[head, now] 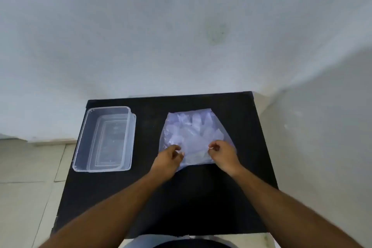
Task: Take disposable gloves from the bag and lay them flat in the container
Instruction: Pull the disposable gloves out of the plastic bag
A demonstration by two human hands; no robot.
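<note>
Head cam: bag point(193, 133) of gloves point(198, 127) lies flat, right side of black table point(201, 197), long axis near-far. Left hand point(168, 160) & right hand point(222, 155) both pinch its near edge. Clear container point(80, 143) far left, looks empty, long axis also near-far.

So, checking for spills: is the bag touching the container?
Apart. The head view shows bare black table between the bag and the container.

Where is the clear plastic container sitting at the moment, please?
In the head view the container sits on the left part of the black table, apart from the bag of gloves that both hands grip on the right.
</note>
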